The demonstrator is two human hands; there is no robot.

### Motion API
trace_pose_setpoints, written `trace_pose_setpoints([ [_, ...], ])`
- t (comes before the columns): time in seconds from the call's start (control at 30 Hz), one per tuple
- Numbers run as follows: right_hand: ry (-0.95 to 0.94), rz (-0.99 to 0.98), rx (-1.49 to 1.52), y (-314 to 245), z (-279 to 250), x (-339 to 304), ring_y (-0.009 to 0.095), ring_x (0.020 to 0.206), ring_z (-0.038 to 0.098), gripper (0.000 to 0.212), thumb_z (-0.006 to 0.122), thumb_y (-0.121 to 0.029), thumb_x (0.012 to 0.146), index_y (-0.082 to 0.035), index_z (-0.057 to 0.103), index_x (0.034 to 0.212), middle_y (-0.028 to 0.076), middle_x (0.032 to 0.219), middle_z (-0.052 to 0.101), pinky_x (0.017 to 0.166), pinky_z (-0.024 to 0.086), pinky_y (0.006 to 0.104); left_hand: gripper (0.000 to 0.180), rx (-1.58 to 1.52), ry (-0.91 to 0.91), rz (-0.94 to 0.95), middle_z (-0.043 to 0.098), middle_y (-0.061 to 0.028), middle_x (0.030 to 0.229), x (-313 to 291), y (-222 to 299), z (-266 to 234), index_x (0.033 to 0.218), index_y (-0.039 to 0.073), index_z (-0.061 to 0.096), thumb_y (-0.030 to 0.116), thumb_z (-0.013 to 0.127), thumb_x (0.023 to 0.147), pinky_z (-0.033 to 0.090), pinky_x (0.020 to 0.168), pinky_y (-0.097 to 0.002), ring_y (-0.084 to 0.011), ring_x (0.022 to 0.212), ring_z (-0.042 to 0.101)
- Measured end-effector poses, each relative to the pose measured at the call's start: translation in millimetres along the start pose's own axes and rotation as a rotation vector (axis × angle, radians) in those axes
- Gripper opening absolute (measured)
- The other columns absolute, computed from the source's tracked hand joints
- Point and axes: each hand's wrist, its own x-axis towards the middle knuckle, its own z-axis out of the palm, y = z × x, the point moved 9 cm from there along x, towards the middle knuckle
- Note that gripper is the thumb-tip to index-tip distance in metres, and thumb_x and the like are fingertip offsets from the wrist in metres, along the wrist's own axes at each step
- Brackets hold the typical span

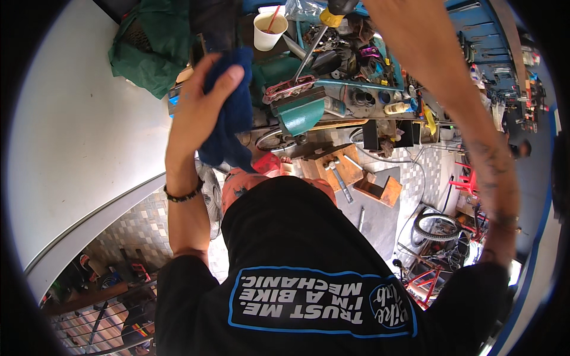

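My left hand [196,113] is closed on a dark blue cloth [231,118], which hangs down over the front of the workbench. The thumb lies across the cloth. My right forearm [451,71] reaches up past the top edge, and its hand is out of view. Between my arms, a green bench vise [300,113] stands at the bench front. Just behind it, a reddish metal piece [289,89] lies at its jaws. From there a slim metal rod [310,54] rises at a slant toward a yellow and black end piece [332,16].
A white cup [270,31] with a red stick stands on the cluttered bench, beside dark green fabric [145,47]. Below, a hammer [338,178] lies by wooden boxes [380,188]. Tools hang on a blue panel [484,35]. Bicycle wheels [436,226] and a red stool [466,178] stand right.
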Motion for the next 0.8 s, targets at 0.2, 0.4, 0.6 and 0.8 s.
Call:
trace_pose_setpoints([
  [0.2, 0.655, 0.089, 0.896, 56.3, 16.2, -30.0, 0.009, 0.063, 0.049, 0.027, 0.048, -0.03, 0.113, -0.007, 0.055, 0.101, 0.003, 0.079, 0.054, 0.054, 0.042, 0.0265, 0.042, -0.102, 0.031, 0.002, 0.069, -0.0031, 0.1, 15.7, 13.2, 4.7, 0.126, 0.003, 0.066, 0.038, 0.069, 0.103, 0.051, 0.078, -0.0233, -0.0068, 0.088, 0.061],
  [0.4, -0.282, -0.257, 1.799, 16.9, 39.9, 5.4, 0.012, 0.051, 0.041, 0.045, 0.044, -0.039, 0.113, -0.008, 0.051, 0.081, 0.004, 0.067, 0.05, 0.049, 0.038, 0.0296, 0.038, -0.023, -0.02, -0.212, 0.068, -0.0039, 0.098, -2.2, -43.7, 11.6, 0.125, 0.003, 0.066, 0.035, 0.066, 0.105, 0.05, 0.077, -0.0244, -0.0079, 0.087, 0.06],
  [0.6, 0.765, 0.301, 0.869, 79.8, 14.9, -40.2, 0.023, 0.073, 0.061, 0.036, 0.052, -0.037, 0.108, -0.006, 0.066, 0.097, 0.008, 0.088, 0.061, 0.068, 0.052, 0.034, 0.038, -0.12, -0.073, -0.314, 0.068, -0.0038, 0.097, -34.9, -86.5, 26.8, 0.122, 0.002, 0.066, 0.035, 0.065, 0.105, 0.05, 0.075, -0.0246, -0.0081, 0.086, 0.061],
  [0.8, -0.126, -0.166, 1.544, 39.8, 24.7, -6.1, 0.017, 0.068, 0.059, 0.043, 0.049, -0.041, 0.109, -0.003, 0.065, 0.097, 0.007, 0.078, 0.061, 0.062, 0.047, 0.0283, 0.039, -0.067, -0.116, -0.423, 0.07, -0.0072, 0.094, -53.1, -117.1, 42.2, 0.121, 0.001, 0.066, 0.036, 0.064, 0.105, 0.052, 0.077, -0.0275, -0.0129, 0.085, 0.064],
])
